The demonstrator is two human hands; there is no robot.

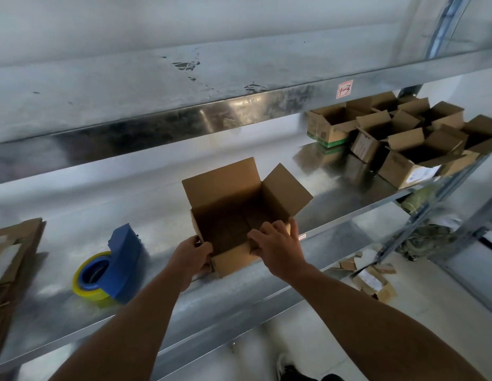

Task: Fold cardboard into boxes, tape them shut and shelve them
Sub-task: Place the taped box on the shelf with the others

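Observation:
An open brown cardboard box (236, 215) stands near the front edge of a metal shelf (184, 292), its far and right flaps up. My left hand (191, 255) grips the box's near left corner, fingers curled round the edge. My right hand (276, 244) lies over the near right rim, pressing a near flap, fingers mostly straight. A blue tape dispenser (112, 266) with a yellowish roll lies on the shelf left of the box. Flat cardboard sheets (11, 270) are stacked at the far left.
Several open cardboard boxes (399, 138) crowd the back right of the same shelf. Another metal shelf (184, 86) hangs close overhead. Cardboard scraps (371, 279) lie on the floor at the lower right. A shoe (289, 369) shows at the bottom.

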